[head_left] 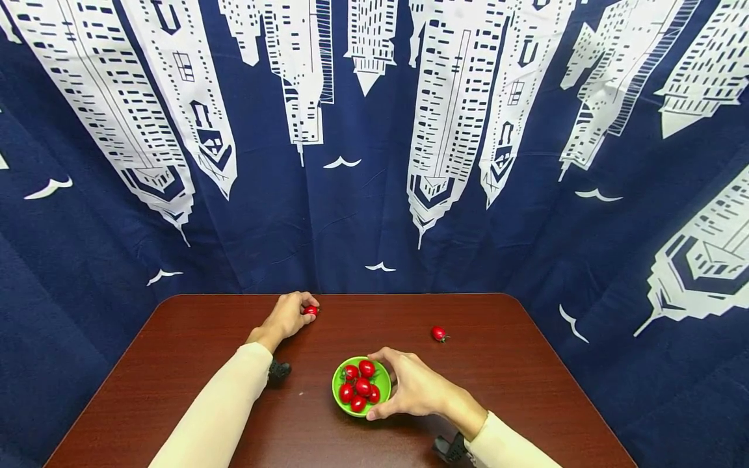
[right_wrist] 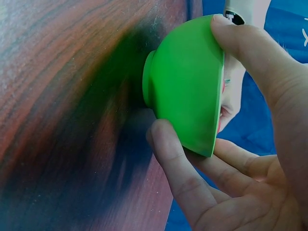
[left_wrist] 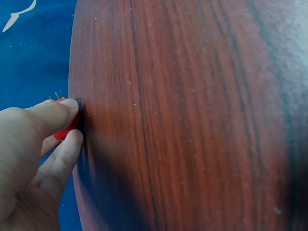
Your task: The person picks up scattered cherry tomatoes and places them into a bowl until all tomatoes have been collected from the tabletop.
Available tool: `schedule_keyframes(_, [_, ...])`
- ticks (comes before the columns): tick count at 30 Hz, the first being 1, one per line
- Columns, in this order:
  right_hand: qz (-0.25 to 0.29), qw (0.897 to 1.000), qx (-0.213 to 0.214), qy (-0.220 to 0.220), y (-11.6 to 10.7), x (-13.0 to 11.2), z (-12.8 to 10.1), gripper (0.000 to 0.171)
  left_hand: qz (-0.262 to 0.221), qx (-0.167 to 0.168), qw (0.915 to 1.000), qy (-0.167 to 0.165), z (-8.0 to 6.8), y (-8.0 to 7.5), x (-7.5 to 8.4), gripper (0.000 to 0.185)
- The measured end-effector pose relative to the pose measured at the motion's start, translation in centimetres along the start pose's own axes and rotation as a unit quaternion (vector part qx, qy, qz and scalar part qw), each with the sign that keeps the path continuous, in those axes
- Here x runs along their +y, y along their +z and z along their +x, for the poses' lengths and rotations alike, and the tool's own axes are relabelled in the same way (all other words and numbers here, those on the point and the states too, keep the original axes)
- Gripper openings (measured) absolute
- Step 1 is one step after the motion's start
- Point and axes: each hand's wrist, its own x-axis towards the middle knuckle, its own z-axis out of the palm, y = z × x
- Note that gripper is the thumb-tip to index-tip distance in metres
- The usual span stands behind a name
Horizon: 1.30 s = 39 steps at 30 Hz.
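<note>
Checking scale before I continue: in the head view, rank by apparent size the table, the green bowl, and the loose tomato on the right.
1. Table, by far the largest.
2. Green bowl.
3. Loose tomato, smallest, though it lies farther from the camera.

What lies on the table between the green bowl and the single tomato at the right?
Nothing: in the head view, only bare table separates the green bowl from the single tomato.

My table (head_left: 175,364) was dark reddish wood w/ rounded corners. One loose tomato (head_left: 438,334) sat on it, well apart from everything else, toward the far right. Behind hung a navy curtain (head_left: 328,214) w/ white skyscrapers & gulls printed upside down.
</note>
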Motion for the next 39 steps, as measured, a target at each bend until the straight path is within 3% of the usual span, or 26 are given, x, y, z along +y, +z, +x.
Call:
schedule_keyframes(3, [-0.004, 1.0, 0.003, -0.004, 0.0, -0.1, -0.1, 0.096, 0.001, -0.006, 1.0, -0.007, 0.5, 0.9, -1.4, 0.026])
schedule_keyframes(7, [-0.011, 1.0, 0.006, -0.009, 0.0, -0.1, -0.1, 0.095, 0.0, -0.011, 0.9998, -0.014, 0.3, 0.7, -1.4, 0.026])
schedule_keyframes(8, [-0.015, 1.0, 0.007, -0.01, 0.0, -0.1, -0.1, 0.095, -0.001, -0.009, 0.9999, -0.007, -0.4, -0.1, -0.1, 0.025])
schedule_keyframes(12, [-0.022, 1.0, 0.009, -0.011, 0.0, 0.0, 0.0, 0.095, -0.001, 0.015, 0.9998, 0.016, -1.1, -0.7, 1.2, 0.024])
schedule_keyframes(14, [-0.017, 1.0, 0.007, -0.009, 0.0, 0.1, -0.1, 0.095, -0.009, 0.014, 0.9996, 0.024, -1.6, -1.6, 2.7, 0.023])
schedule_keyframes(16, [-0.008, 1.0, 0.005, -0.006, 0.0, 0.1, -0.2, 0.095, -0.018, 0.013, 0.9991, 0.037, -1.6, -1.8, 2.9, 0.02])
schedule_keyframes(23, [0.009, 1.0, 0.006, -0.005, 0.1, 0.0, -0.2, 0.095, -0.005, -0.015, 0.9998, -0.014, -3.6, -4.7, 9.8, 0.022])
schedule_keyframes(39, [-0.001, 1.0, 0.005, -0.008, 0.0, 0.0, 0.0, 0.094, 0.01, 0.013, 0.9974, 0.071, -5.0, -5.6, 13.4, 0.025])
